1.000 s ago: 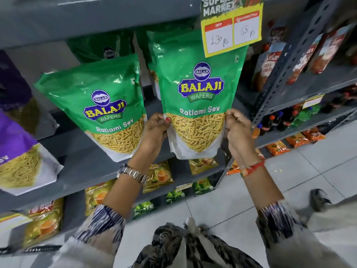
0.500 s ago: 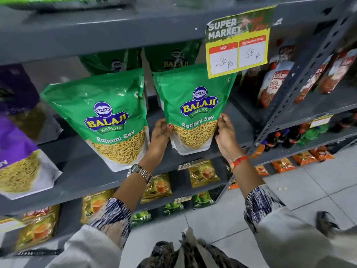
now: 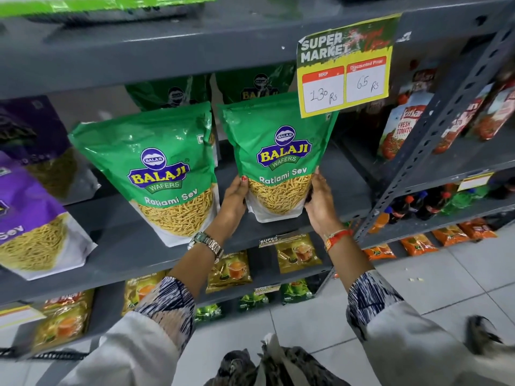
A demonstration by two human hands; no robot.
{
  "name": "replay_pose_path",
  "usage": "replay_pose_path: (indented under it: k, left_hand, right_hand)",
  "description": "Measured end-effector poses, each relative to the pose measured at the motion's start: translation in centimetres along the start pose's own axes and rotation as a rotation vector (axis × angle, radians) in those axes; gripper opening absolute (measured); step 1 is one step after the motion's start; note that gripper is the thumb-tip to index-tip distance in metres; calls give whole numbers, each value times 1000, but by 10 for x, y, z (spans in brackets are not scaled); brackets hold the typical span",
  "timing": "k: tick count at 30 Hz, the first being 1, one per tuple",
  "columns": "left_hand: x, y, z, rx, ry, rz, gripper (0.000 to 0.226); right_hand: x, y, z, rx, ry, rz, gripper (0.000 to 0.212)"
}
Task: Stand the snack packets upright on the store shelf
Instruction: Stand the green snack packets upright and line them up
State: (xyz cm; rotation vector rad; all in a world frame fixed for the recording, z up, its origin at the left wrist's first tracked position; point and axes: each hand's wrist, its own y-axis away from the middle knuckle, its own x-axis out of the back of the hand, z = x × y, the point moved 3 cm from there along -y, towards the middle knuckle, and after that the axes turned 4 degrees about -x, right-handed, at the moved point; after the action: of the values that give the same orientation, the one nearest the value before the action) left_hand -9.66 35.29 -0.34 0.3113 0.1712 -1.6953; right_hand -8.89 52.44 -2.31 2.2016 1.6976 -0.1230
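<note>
1. Snack packet, the glossy green plastic "Balaji Ratlami Sev" pouch (image 3: 278, 160) with a clear window of yellow sev, stands between both hands on the grey metal shelf (image 3: 131, 246), right of centre.
2. Left hand (image 3: 234, 197) clasps the pouch's lower left edge, thumb on the front face; right hand (image 3: 320, 199) clasps the lower right edge. Both are closed on it, low down near the base.
3. Long axis runs near vertical, top tipped slightly back under the yellow price card (image 3: 344, 68). Base looks to sit at or just on the shelf board; contact itself is not certain.
4. Key relation: pouch lies straight ahead of and above the hands, evenly flanked, neither hand clearly nearer. Letting go likely depends on the base sitting flat first.
5. Second matching green sev pouch (image 3: 156, 174) stands just beside, to the left, leaning a little; more green pouches (image 3: 172, 93) sit behind both.
6. Purple sev pouches (image 3: 30, 215) occupy the shelf's far left.
7. Neighbouring bay holds red tomato sauce pouches (image 3: 401, 126).
</note>
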Motion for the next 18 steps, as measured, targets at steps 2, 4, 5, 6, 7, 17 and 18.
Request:
replay_pose_path:
  k: [2, 4, 5, 6, 7, 17, 18]
  left_hand:
    - [1, 3, -1, -19, -45, 41, 39]
    - [0, 15, 2, -63, -150, 95, 40]
    - [1, 24, 2, -86, -229, 122, 40]
    - [3, 36, 0, -100, -301, 152, 40]
    - [9, 50, -5, -97, -352, 179, 39]
    - [139, 118, 15, -428, -311, 854, 11]
    - [150, 110, 17, -380, -266, 834, 18]
  right_hand:
    - [4, 0, 6, 1, 22, 74, 49]
    - [10, 3, 13, 30, 18, 208, 60]
    - [9, 12, 11, 71, -9, 278, 50]
    - [10, 21, 11, 127, -46, 336, 35]
    - [9, 31, 13, 175, -87, 372, 25]
    - [-86, 85, 62, 142, 72, -77, 9]
    - [-97, 81, 65, 107, 97, -135, 16]
